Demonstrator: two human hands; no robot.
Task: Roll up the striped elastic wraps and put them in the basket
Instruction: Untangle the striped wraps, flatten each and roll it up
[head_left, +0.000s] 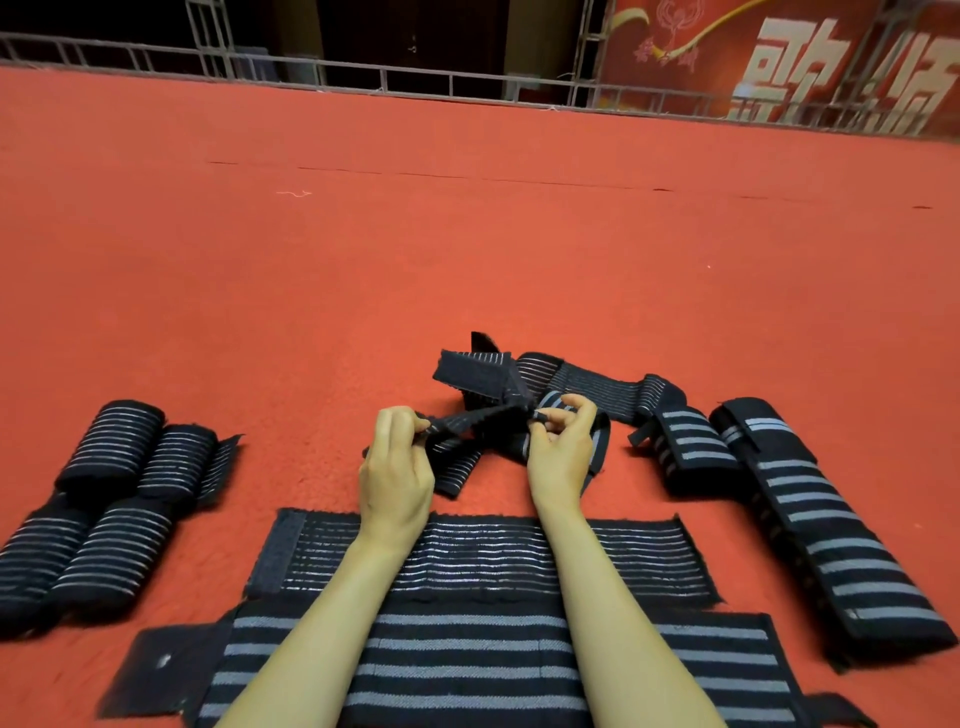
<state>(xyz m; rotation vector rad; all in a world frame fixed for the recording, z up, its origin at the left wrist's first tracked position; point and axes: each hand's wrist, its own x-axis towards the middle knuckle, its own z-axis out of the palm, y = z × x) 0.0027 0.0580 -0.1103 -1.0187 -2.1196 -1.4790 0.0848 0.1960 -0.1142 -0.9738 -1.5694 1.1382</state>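
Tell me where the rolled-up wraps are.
In the head view, the rolled wraps lie clustered on the red carpet at the left, left of the flat thin-striped wrap.

Light: dim, warm, even | shadows: soft | edges: wide-angle bowing | background: dark

Four rolls (111, 441) at left, two flat wraps (467, 561)

Red banner (691, 83), far right: large white Chinese characters, seemingly "歌颂", partly cropped.
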